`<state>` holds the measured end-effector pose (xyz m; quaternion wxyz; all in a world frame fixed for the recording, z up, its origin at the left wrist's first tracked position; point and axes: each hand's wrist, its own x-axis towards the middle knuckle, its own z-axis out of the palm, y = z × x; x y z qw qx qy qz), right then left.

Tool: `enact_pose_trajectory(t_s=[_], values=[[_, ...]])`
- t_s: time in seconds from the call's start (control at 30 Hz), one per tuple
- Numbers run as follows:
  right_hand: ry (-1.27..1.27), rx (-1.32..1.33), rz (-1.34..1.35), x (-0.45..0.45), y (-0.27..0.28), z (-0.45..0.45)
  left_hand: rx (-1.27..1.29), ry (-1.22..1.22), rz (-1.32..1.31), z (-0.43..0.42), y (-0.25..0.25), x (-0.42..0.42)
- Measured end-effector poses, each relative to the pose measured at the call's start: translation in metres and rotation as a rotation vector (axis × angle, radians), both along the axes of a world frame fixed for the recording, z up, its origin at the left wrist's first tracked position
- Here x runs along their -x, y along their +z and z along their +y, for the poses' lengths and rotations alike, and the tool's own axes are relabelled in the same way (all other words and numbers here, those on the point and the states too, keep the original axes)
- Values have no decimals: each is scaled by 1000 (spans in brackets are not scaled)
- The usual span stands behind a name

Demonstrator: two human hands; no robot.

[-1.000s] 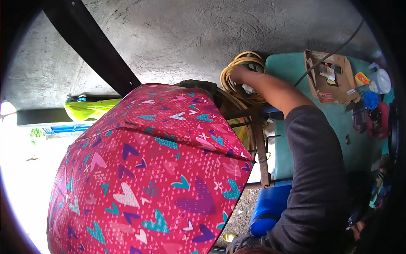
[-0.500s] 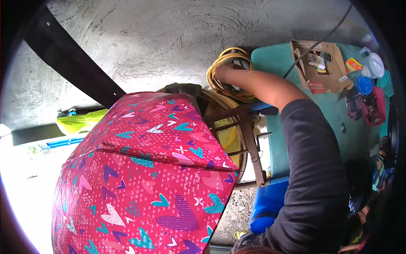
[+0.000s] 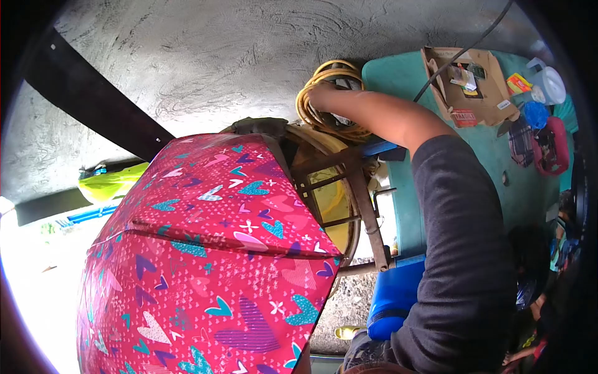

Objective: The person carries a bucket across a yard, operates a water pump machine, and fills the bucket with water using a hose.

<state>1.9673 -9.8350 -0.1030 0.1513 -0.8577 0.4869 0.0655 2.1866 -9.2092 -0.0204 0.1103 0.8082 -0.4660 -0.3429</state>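
Observation:
My right hand (image 3: 322, 98) reaches into a coil of yellow hose (image 3: 305, 111) beside the grey wall. The loops lie around the hand, and its fingers are hidden among them, so their grip does not show. An open pink umbrella (image 3: 205, 268) with teal, purple and white hearts fills the left and middle of the view. My left hand is out of sight; the umbrella covers that side. Just below the coil is a rusty metal frame (image 3: 367, 212) with a round rim, and something yellow shows through it.
On the teal table (image 3: 398, 187) at the right are a cardboard box (image 3: 498, 87), a pink basket (image 3: 557, 131) and a clear plastic container (image 3: 549, 86). A blue cylinder (image 3: 395, 299) is below the table's edge. A dark beam (image 3: 93, 100) slants across the upper left.
The scene has shifted slightly left and mostly up as my head moved. My right hand stays at the hose coil. More of a yellow shoe shows at the bottom.

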Motion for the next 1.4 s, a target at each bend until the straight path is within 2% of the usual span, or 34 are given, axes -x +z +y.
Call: enact_pose_trajectory(t_s=[0.07, 0.1, 0.23, 0.27, 0.37, 0.4, 0.47, 0.5, 0.53, 0.57, 0.6, 0.63, 0.7, 0.73, 0.77, 0.83, 0.9, 0.97, 1.03, 1.1, 1.17, 1.23, 1.33, 1.4], values=[[229, 124, 72, 9, -8, -9, -92, 80, -5, 6, -3, -3], [346, 187, 106, 9, -12, -12, -59, 53, -4, 7, -6, -4], [525, 293, 340, 9, 9, -4, 25, -53, -6, 0, 0, -1], [373, 228, 274, 7, 10, -5, 41, -75, -13, 0, -1, -3], [248, 264, 294, 5, 14, 6, -37, -12, -66, 7, -8, -6], [214, 202, 239, 8, 22, 10, -90, 34, -63, 10, -9, -8], [133, 83, 144, 18, 44, 14, -131, -28, 57, 3, -4, -6], [83, 20, 91, 26, 55, 20, 27, -107, -34, 7, -17, -12], [95, 75, -10, 35, 66, 27, 231, -193, -126, 10, -25, -13], [106, 131, -113, 43, 76, 35, 169, -174, -43, -11, -1, 5], [89, 84, -99, 50, 94, 41, 105, -151, 35, -32, 23, 22], [73, 29, -93, 57, 112, 51, 133, -174, 7, -34, 29, 27], [104, 177, -116, 79, 128, 73, 21, -189, -178, -33, 38, 34], [73, 220, -182, 93, 140, 94, 45, -206, -208, -32, 35, 31], [42, 274, -237, 111, 158, 114, 254, -332, -198, -27, 24, 22], [5, 315, -291, 138, 194, 157, 206, -301, -279, -19, 9, 12], [-9, 297, -284, 163, 224, 202, 250, -275, -207, -25, 23, 26], [-18, 289, -372, 186, 246, 254, 345, -311, -233, -22, 28, 43], [-45, 376, -441, 203, 267, 319, 395, -477, -168, -20, 36, 64], [-60, 441, -503, 210, 294, 398, 454, -445, -227, -17, 44, 85], [-180, 254, -602, 202, 319, 487, 565, -556, -271, -13, 46, 85], [-216, 309, -719, 175, 320, 584, 620, -675, -278, -7, 47, 81], [-272, -25, -959, 121, 304, 709, 645, -657, -225, 0, 37, 74], [-216, 4, -938, 84, 281, 772, 633, -655, -233, -2, 32, 67]])
